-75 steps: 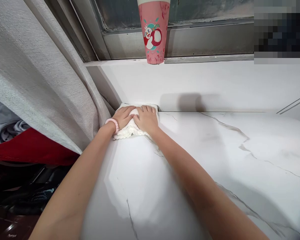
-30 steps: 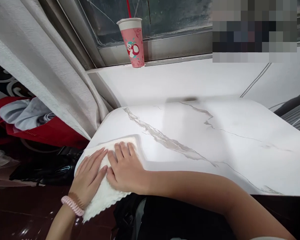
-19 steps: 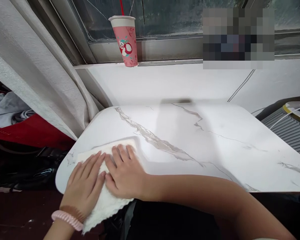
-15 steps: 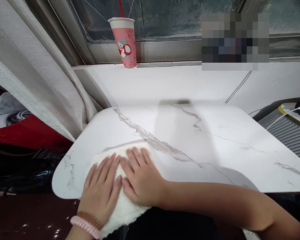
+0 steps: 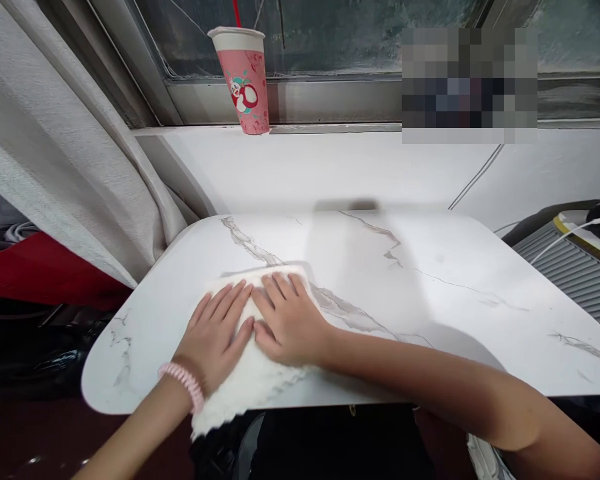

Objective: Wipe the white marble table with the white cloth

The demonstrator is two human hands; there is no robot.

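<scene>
A fluffy white cloth [image 5: 260,380] lies spread on the left half of a white marble-patterned table [image 5: 460,253], and its near corner hangs over the front edge. Flat on the cloth's left part rests my left hand [image 5: 213,337], fingers stretched out, with a pink coiled band [image 5: 183,381] round the wrist. Close beside it, my right hand [image 5: 293,320] presses on the cloth with its fingers spread. The two hands nearly touch at the fingertips and thumbs. Neither is wrapped round the cloth.
A pink paper cup [image 5: 245,87] with a red straw stands on the window sill behind the table. A pale curtain [image 5: 80,133] hangs at the left, by red fabric [image 5: 45,273]. At right is a grey ribbed object [image 5: 575,267] with a white cable [image 5: 565,237].
Both hands and the cloth have slid away from me across the table, slightly to the right. More of the table's front edge now shows. The view has shifted a little.
</scene>
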